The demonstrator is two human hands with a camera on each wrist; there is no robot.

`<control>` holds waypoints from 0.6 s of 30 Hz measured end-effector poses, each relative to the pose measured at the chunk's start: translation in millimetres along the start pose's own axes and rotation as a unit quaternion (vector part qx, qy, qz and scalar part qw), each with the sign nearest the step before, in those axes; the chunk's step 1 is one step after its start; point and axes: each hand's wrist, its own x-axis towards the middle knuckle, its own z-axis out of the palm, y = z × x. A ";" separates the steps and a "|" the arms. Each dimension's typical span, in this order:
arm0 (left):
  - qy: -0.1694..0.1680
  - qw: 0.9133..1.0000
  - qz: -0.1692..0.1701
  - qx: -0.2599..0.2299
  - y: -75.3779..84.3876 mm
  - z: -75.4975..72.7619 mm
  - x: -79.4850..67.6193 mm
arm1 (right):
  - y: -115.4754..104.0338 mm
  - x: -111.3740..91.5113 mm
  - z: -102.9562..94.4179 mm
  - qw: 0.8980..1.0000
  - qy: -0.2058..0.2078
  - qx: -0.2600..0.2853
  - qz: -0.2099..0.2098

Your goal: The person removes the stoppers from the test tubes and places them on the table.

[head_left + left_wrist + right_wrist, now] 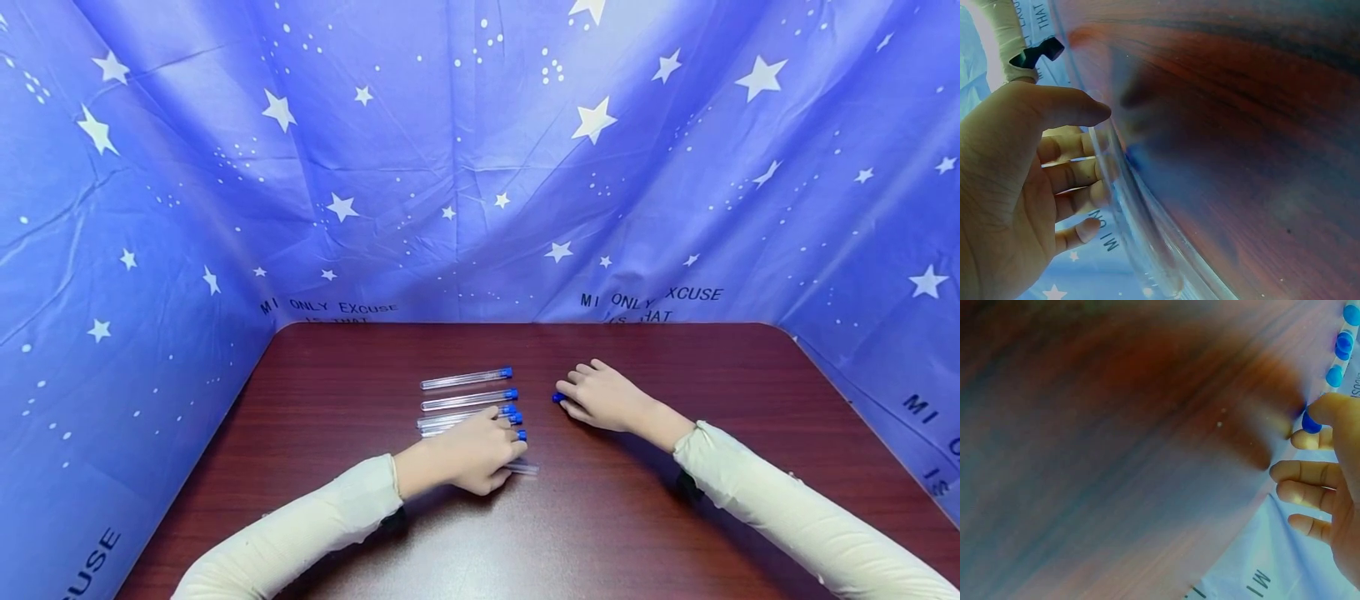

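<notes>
My left hand (474,452) grips a clear test tube (525,469) low over the table, its uncapped end showing past the fingers. In the left wrist view the thumb and fingers hold this tube from either side. My right hand (606,398) pinches a blue cap (1311,422) between thumb and index finger, with the other fingers spread apart. Beyond the left hand several test tubes with blue caps lie in a rough column, such as the farthest tube (461,380) and a second tube (465,401). The left hand partly hides the nearer ones.
A dark red-brown wooden table (637,517) with rounded far corners carries everything. Blue curtains (465,167) with white stars and printed letters stand along its far edge and both sides.
</notes>
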 end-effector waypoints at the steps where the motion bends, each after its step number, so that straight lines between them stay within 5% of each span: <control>1: 0.000 1.000 0.000 0.001 0.2 0.4 0.1 | -0.1 -0.1 0.4 1.000 0.000 0.000 0.000; 18: 0.001 1.000 0.005 0.005 -0.5 2.8 0.4 | 0.5 1.3 3.2 1.000 0.008 -0.006 -0.001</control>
